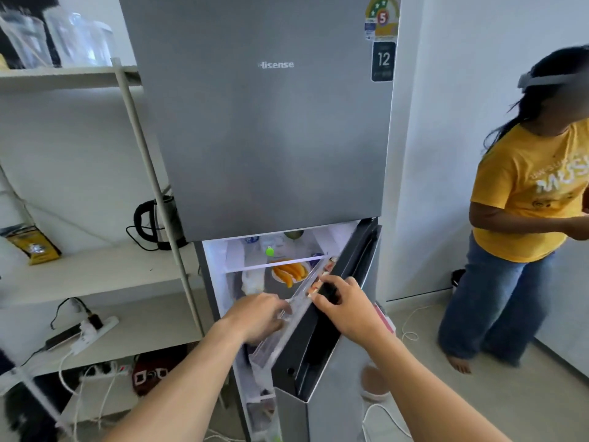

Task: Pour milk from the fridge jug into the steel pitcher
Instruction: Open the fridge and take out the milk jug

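Note:
The grey fridge [274, 129] stands ahead with its lower door [322, 339] swung partly open to the right. My right hand [347, 311] curls over the top edge of that door. My left hand [258, 317] reaches into the gap, fingers stretched out and touching the clear door shelf [299, 301], holding nothing. On the upper inside shelf stands a pale bottle with a green cap [270, 251]; I cannot tell if it is the milk jug. No steel pitcher is in view.
A plate of orange fruit [290, 272] and a white bag [253, 282] sit inside the fridge. White shelving [95, 275] on the left holds a black kettle [159, 221] and power strips. A person in a yellow shirt [526, 199] stands to the right. Cables lie on the floor.

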